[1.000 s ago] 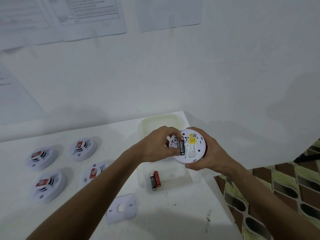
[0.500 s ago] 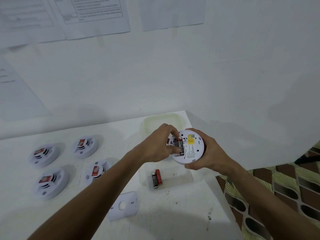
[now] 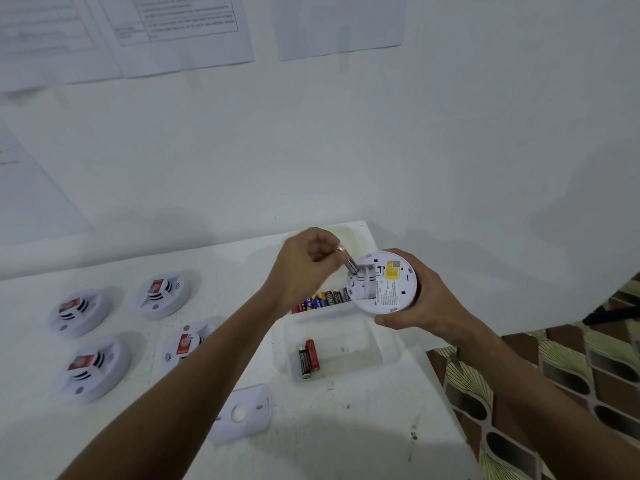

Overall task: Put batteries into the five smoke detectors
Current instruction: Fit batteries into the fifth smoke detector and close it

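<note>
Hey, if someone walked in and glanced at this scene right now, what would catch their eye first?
Probably the two hands at centre: the right hand holds a round white smoke detector with its back up, while the left hand pinches a battery at its edge. Next, four more detectors with red labels lie on the white table at left, and two loose batteries lie in a clear tray below the hands.

White wall (image 3: 346, 140), white table (image 3: 329, 445), patterned floor (image 3: 554, 393).
</note>
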Demonstrator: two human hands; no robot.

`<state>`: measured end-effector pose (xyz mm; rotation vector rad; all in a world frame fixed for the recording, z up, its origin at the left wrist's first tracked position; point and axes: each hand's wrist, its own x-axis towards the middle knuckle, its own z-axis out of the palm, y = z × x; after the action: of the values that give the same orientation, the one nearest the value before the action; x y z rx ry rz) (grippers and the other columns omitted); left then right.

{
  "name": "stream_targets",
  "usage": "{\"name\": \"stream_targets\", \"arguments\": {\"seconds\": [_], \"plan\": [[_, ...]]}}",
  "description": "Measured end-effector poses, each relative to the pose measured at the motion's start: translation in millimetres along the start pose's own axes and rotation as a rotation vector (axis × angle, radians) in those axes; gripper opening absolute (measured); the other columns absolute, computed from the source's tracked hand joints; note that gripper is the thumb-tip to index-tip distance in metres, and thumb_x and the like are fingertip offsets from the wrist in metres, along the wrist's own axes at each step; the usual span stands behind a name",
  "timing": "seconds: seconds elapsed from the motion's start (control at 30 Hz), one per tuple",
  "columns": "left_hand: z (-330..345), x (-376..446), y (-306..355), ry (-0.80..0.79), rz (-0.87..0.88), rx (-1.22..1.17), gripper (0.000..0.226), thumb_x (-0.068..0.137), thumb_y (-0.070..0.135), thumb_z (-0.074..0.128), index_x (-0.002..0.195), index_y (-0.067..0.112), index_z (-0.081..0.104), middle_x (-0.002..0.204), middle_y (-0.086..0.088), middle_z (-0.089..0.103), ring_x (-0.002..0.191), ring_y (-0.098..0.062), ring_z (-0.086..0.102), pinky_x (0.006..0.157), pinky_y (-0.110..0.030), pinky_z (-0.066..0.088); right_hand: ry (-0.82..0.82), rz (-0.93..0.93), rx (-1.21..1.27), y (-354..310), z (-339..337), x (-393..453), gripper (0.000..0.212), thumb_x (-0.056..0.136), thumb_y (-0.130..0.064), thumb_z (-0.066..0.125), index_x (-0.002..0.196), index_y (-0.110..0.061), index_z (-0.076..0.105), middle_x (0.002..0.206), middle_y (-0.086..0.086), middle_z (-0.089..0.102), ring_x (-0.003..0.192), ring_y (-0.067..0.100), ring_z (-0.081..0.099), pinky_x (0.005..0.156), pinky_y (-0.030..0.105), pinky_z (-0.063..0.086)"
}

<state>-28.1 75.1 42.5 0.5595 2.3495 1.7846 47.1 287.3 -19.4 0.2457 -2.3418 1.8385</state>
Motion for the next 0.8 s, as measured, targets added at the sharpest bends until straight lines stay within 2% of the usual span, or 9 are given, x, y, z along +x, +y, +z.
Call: {"name": "stream_targets", "arguments": {"seconds": [0.07, 0.13, 0.2, 0.27, 0.33, 0.47, 0.53, 0.67, 0.8], "plan": [[-7, 10, -11, 0.065, -0.070, 0.061, 0.013, 0.083, 0.016, 0.074, 0.093, 0.013, 0.066, 0.086, -0.003, 0.073, 0.072, -0.013, 0.066, 0.064, -0.030, 0.052, 0.014, 0.005, -0.015, 1, -6, -3, 0.088, 0.052, -0.005, 0.089, 0.129, -0.025, 0.053, 0.118, -0.010, 0.066, 0.112, 0.012, 0.062, 0.083, 0.023, 0.055], [-11, 19, -28, 0.054, -0.132, 0.210, 0.011, 0.083, 0.020, 0.074, 0.091, 0.017, 0.067, 0.079, 0.000, 0.073, 0.065, -0.011, 0.065, 0.064, -0.030, 0.053, 0.029, 0.014, -0.026, 2, -11, -6, 0.088, 0.052, -0.006, 0.089, 0.130, -0.024, 0.052, 0.119, -0.013, 0.065, 0.113, 0.010, 0.061, 0.084, 0.021, 0.054], [-10, 24, -43, 0.013, -0.178, 0.339, 0.012, 0.084, 0.022, 0.073, 0.093, 0.017, 0.068, 0.074, 0.002, 0.072, 0.061, -0.009, 0.066, 0.063, -0.025, 0.054, 0.045, 0.023, -0.026, 3, -14, -8, 0.088, 0.052, -0.006, 0.089, 0.130, -0.023, 0.052, 0.118, -0.015, 0.065, 0.113, 0.009, 0.061, 0.084, 0.020, 0.054], [-4, 28, -52, -0.009, -0.202, 0.414, 0.014, 0.085, 0.024, 0.072, 0.095, 0.016, 0.068, 0.074, 0.001, 0.072, 0.058, -0.006, 0.064, 0.056, -0.018, 0.050, 0.050, 0.027, -0.025, 4, -15, -10, 0.087, 0.052, -0.005, 0.089, 0.129, -0.022, 0.052, 0.118, -0.016, 0.065, 0.112, 0.008, 0.061, 0.084, 0.019, 0.054], [3, 33, -56, -0.019, -0.215, 0.434, 0.015, 0.085, 0.023, 0.072, 0.096, 0.015, 0.067, 0.075, -0.001, 0.071, 0.057, -0.006, 0.063, 0.052, -0.017, 0.049, 0.043, 0.033, -0.022, 6, -16, -11, 0.088, 0.053, -0.003, 0.089, 0.130, -0.021, 0.051, 0.119, -0.015, 0.066, 0.113, 0.009, 0.061, 0.085, 0.020, 0.054], [19, 45, -61, -0.098, -0.230, 0.485, 0.022, 0.083, 0.024, 0.074, 0.099, 0.010, 0.070, 0.078, -0.004, 0.071, 0.061, -0.012, 0.066, 0.060, -0.024, 0.055, 0.044, 0.048, -0.016, 11, -16, -11, 0.089, 0.055, 0.002, 0.091, 0.132, -0.020, 0.051, 0.119, -0.014, 0.065, 0.114, 0.009, 0.061, 0.085, 0.020, 0.054], [25, 48, -64, -0.145, -0.236, 0.523, 0.025, 0.083, 0.025, 0.075, 0.103, 0.011, 0.071, 0.077, -0.003, 0.068, 0.062, -0.011, 0.063, 0.058, -0.021, 0.050, 0.053, 0.061, -0.005, 12, -15, -11, 0.089, 0.054, -0.002, 0.090, 0.131, -0.022, 0.051, 0.118, -0.014, 0.065, 0.113, 0.007, 0.061, 0.083, 0.019, 0.054], [29, 48, -70, -0.228, -0.217, 0.604, 0.027, 0.087, 0.029, 0.072, 0.106, 0.010, 0.071, 0.081, -0.003, 0.065, 0.055, -0.005, 0.055, 0.048, -0.014, 0.038, 0.039, 0.078, -0.001, 15, -16, -12, 0.087, 0.056, 0.002, 0.090, 0.129, -0.025, 0.051, 0.117, -0.015, 0.065, 0.112, 0.005, 0.061, 0.082, 0.018, 0.054], [27, 46, -73, -0.222, -0.206, 0.632, 0.034, 0.087, 0.032, 0.071, 0.112, 0.009, 0.069, 0.086, -0.003, 0.065, 0.061, -0.005, 0.055, 0.054, -0.013, 0.037, 0.022, 0.094, -0.005, 15, -15, -14, 0.084, 0.055, -0.006, 0.090, 0.128, -0.026, 0.052, 0.117, -0.017, 0.065, 0.114, 0.007, 0.060, 0.084, 0.016, 0.053]]}}
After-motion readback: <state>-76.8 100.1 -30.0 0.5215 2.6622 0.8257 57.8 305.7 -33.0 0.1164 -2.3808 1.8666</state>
